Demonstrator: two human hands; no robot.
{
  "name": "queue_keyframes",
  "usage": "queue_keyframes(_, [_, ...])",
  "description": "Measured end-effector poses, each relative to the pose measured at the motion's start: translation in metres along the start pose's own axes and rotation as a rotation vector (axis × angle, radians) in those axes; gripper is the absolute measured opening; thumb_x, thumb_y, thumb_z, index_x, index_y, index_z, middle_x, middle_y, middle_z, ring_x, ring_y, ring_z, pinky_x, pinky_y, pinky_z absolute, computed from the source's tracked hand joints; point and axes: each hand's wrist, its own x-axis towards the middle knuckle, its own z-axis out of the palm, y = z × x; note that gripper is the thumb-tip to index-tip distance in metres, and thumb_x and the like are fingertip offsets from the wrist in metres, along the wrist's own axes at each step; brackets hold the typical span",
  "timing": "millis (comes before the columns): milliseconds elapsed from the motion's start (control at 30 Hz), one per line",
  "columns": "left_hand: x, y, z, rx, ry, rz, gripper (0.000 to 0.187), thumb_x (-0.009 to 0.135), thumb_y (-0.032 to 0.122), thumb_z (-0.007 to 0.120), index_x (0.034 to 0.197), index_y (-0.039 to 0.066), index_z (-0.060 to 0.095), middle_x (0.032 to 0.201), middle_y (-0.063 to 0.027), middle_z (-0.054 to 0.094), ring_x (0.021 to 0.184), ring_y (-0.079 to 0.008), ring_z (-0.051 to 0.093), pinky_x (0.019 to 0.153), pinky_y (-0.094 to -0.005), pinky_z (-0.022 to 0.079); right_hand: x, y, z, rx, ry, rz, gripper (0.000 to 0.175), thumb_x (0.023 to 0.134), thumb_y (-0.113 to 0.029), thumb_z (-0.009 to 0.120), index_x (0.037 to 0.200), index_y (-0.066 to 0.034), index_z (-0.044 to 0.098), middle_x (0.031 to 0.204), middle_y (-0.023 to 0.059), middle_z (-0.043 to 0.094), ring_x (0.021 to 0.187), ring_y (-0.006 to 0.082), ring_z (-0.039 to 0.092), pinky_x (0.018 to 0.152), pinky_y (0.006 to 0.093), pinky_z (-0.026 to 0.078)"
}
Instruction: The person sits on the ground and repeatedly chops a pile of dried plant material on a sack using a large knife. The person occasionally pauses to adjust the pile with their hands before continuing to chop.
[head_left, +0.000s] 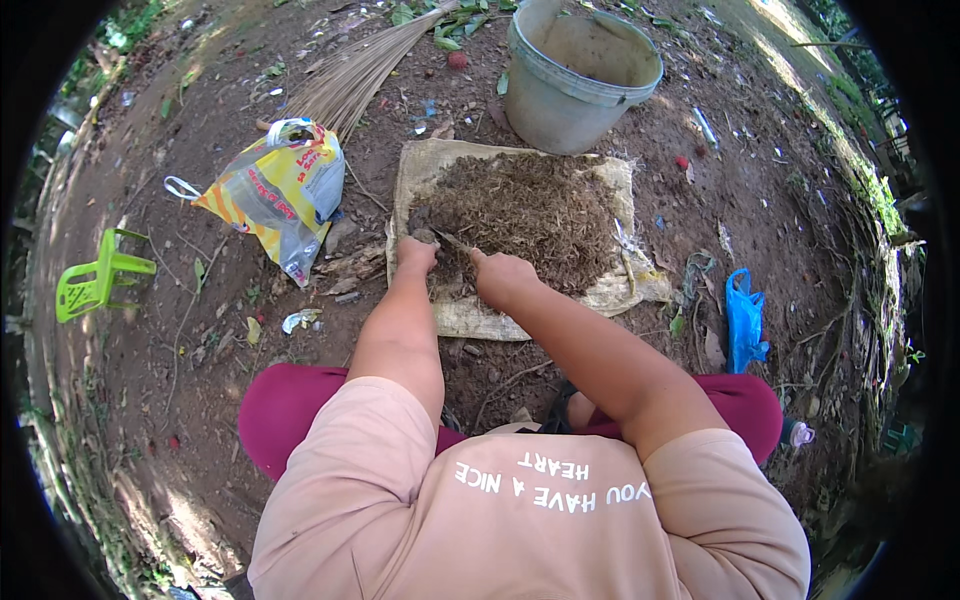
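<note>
A woven sack (480, 324) lies flat on the ground before me, bearing a heap of brown, fibrous plant matter (540, 214). At the sack's left side, my left hand (418, 255) grips a small brown clump (424, 235); what the clump is made of is hard to tell. My right hand (504, 276) is closed round the handle of a knife (452, 241). Its narrow blade points left toward the clump, close to my left fingers. Dark crumbs lie on the sack around both hands. A pair of scissors or similar tool (624, 251) rests at the heap's right edge.
Behind the sack stands a grey plastic bucket (570, 112), with a stick broom (360, 75) to its left. A yellow and white plastic bag (281, 191) and a small green chair (101, 274) are on the left. A blue plastic bag (744, 322) lies right, on littered soil.
</note>
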Motion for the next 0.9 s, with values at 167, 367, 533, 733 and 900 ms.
queue_keyframes(167, [0.015, -0.009, 0.000, 0.082, 0.019, -0.011, 0.037, 0.072, 0.019, 0.078, 0.093, -0.006, 0.061, 0.088, -0.0176, 0.067, 0.073, -0.0270, 0.068, 0.064, -0.0361, 0.055, -0.006, 0.006, 0.001, 0.135, -0.008, -0.003, 0.044, 0.092, -0.021, 0.044, 0.136, -0.0156, 0.042, 0.107, 0.0171, 0.063, 0.100, 0.0316, 0.060, 0.085, 0.0427, 0.048])
queue_keyframes(367, [0.038, -0.023, 0.011, 0.164, 0.057, 0.021, 0.033, 0.073, 0.015, 0.077, 0.094, -0.006, 0.061, 0.093, -0.0181, 0.065, 0.073, -0.0265, 0.068, 0.059, -0.0344, 0.055, -0.013, 0.005, -0.015, 0.084, -0.044, -0.002, 0.040, 0.092, -0.023, 0.044, 0.132, -0.0170, 0.046, 0.106, 0.0157, 0.063, 0.099, 0.0312, 0.060, 0.084, 0.0425, 0.048])
queue_keyframes(533, [0.029, -0.015, 0.005, 0.098, -0.018, -0.046, 0.034, 0.074, 0.020, 0.076, 0.091, -0.005, 0.062, 0.084, -0.0177, 0.068, 0.068, -0.0281, 0.068, 0.060, -0.0360, 0.054, -0.009, 0.001, -0.014, 0.024, -0.052, -0.008, 0.039, 0.090, -0.016, 0.041, 0.128, -0.0128, 0.048, 0.109, 0.0162, 0.063, 0.102, 0.0311, 0.060, 0.084, 0.0423, 0.049])
queue_keyframes(733, [0.036, -0.026, 0.011, 0.119, 0.062, 0.040, 0.026, 0.075, 0.001, 0.071, 0.096, -0.008, 0.058, 0.089, -0.0170, 0.063, 0.064, -0.0274, 0.066, 0.047, -0.0316, 0.056, -0.022, 0.003, 0.000, 0.068, 0.000, -0.020, 0.041, 0.092, -0.022, 0.044, 0.133, -0.0156, 0.044, 0.107, 0.0157, 0.063, 0.099, 0.0318, 0.060, 0.083, 0.0434, 0.049])
queue_keyframes(900, [0.051, -0.028, 0.011, 0.152, 0.046, 0.008, 0.030, 0.071, 0.010, 0.074, 0.095, -0.006, 0.063, 0.097, -0.0196, 0.065, 0.085, -0.0296, 0.065, 0.068, -0.0333, 0.054, -0.007, -0.001, 0.003, -0.016, 0.019, -0.049, 0.047, 0.088, -0.016, 0.046, 0.135, -0.0116, 0.041, 0.108, 0.0155, 0.063, 0.100, 0.0306, 0.061, 0.081, 0.0434, 0.049])
